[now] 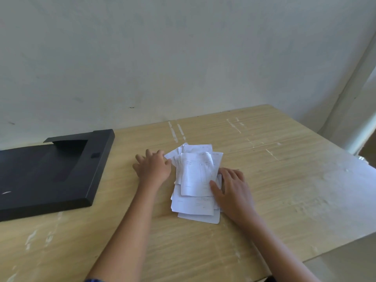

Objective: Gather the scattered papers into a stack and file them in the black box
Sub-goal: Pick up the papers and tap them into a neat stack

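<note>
A loose, uneven pile of white printed papers (194, 180) lies in the middle of the wooden table (274, 180), sheets fanned out at different angles. My left hand (152, 166) rests flat against the pile's left edge, fingers spread and touching the sheets. My right hand (232, 186) presses on the pile's right side, thumb on top of the upper sheet and fingers along its edge. The black box (50, 171) lies flat at the left of the table, apart from the pile, with a recessed cut-out and a small latch on its top face.
A pale wall (183, 58) runs close behind the table. The table's right edge drops off toward a light-coloured doorway or post at the far right. White scuff marks streak the tabletop.
</note>
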Available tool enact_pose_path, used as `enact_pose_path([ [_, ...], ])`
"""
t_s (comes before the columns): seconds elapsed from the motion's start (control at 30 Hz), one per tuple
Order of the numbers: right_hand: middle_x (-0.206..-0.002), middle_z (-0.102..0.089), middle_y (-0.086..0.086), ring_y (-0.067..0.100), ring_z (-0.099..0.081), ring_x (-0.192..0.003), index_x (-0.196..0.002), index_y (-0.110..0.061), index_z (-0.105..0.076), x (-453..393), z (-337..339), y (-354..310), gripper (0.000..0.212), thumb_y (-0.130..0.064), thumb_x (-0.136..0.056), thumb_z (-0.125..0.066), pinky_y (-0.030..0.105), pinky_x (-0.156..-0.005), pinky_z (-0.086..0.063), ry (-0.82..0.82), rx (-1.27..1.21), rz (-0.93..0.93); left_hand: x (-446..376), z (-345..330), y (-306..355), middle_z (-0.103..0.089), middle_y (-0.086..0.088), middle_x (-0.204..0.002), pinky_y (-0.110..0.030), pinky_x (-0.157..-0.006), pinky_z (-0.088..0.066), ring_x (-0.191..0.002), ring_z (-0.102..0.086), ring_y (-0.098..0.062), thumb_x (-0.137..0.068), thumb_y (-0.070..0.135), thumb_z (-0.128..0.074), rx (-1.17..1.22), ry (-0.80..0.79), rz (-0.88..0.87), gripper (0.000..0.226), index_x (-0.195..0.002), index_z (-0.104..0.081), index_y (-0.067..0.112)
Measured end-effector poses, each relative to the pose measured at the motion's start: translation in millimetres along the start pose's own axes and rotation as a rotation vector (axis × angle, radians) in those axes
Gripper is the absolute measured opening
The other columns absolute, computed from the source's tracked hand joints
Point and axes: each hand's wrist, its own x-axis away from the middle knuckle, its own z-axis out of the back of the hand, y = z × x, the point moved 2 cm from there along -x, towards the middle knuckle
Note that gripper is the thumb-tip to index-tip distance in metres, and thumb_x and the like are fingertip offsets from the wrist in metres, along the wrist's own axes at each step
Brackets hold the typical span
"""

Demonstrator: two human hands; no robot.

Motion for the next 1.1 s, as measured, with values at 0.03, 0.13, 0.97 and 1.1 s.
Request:
enact_pose_path([
  [0.03, -0.134, -0.057, -0.009, 0.016, -0.038, -0.129, -0.130, -0.021, -0.053, -0.5, -0.4, -0.5, 0.043, -0.045, -0.094, -0.047, 0.034, -0.107, -0.037, 0.001, 0.015, 0.000, -7.4, -0.7, 0.4, -0.045, 0.000, -0.145, -0.047, -0.101, -0.034, -0.131, -0.035, -0.034, -0.100, 0.047, -0.043, -0.007, -0.028, -0.016, 0.040, -0.138, -0.052, 0.038],
  [0.13, -0.144, -0.050, -0.011, 0.020, -0.035, -0.135, -0.137, -0.024, -0.047, -0.7, -1.3, -4.4, 0.045, -0.043, -0.097, -0.042, 0.037, -0.110, -0.032, -0.027, 0.076, -0.003, -22.9, -0.1, 4.9, -0.042, 0.005, -0.146, -0.047, -0.102, -0.030, -0.131, -0.031, -0.031, -0.102, 0.036, -0.038, 0.045, -0.095, -0.063, 0.037, -0.135, -0.052, 0.046],
  [0.97, -0.091, -0.073, 0.007, 0.031, -0.059, -0.100, -0.105, -0.001, -0.066, -26.3, 2.8, 1.0, 0.027, -0.023, -0.094, -0.054, 0.044, -0.091, -0.048, 0.076, -0.365, -0.236, 60.3, -40.7, 58.4, -0.056, -0.007, -0.121, -0.047, -0.092, -0.038, -0.111, -0.045, -0.031, -0.090, 0.065, -0.038, -0.086, 0.209, -0.015, 0.064, -0.124, -0.058, 0.015],
  [1.1, -0.080, -0.069, -0.012, 0.022, -0.054, -0.103, -0.105, -0.021, -0.070, -21.0, 7.8, -0.4, 0.018, -0.028, -0.093, -0.057, 0.038, -0.080, -0.053, 0.026, -0.422, -0.184, 61.6, -42.3, 67.9, -0.055, -0.006, -0.112, -0.048, -0.087, -0.038, -0.106, -0.046, -0.029, -0.088, 0.066, -0.036, -0.083, 0.212, -0.005, 0.063, -0.112, -0.060, 0.013],
])
